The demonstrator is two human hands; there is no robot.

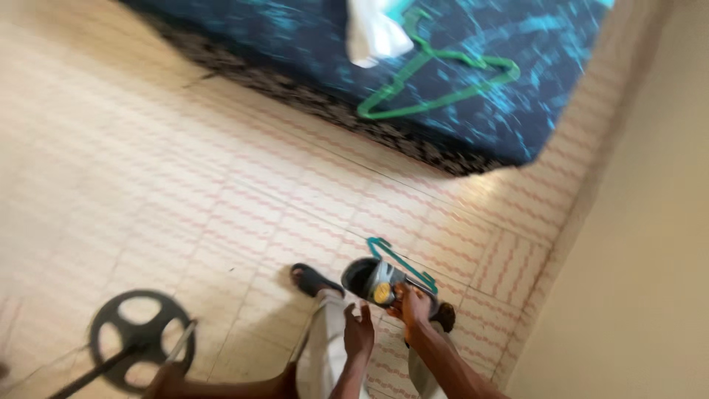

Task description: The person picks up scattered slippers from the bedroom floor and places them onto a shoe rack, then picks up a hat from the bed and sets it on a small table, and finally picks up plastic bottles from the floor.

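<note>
The picture is blurred by motion, so small details are hard to read. The view looks down at a tiled floor (148, 148) with pale tiles and thin pink wavy lines.

The right hand (413, 307) is low in the picture, a little right of the middle. Its fingers are closed around a small grey object with a yellow round part (382, 287); what kind of object it is, I cannot tell. A teal hanger (402, 260) shows just behind this object, and it seems to be touching the hand, but the blur does not let me be sure that the hand holds it too.

The left hand (359, 330) is just beside the right one, on its left. Its fingers are loosely spread and curved, and it holds nothing. It is near the grey object but apart from it.

Below the hands there are light trousers (325, 347) and a dark sandal (314, 279) on the floor.

At the top lies a dark blue mattress (295, 37) with a light blue pattern. On it rest a green hanger (443, 81) and a white cloth (373, 33), which covers the hook end of this hanger.

At the lower left stands a dark round wheel-shaped base (140, 336) with spokes. On the right side there is a plain cream wall (650, 258).
</note>
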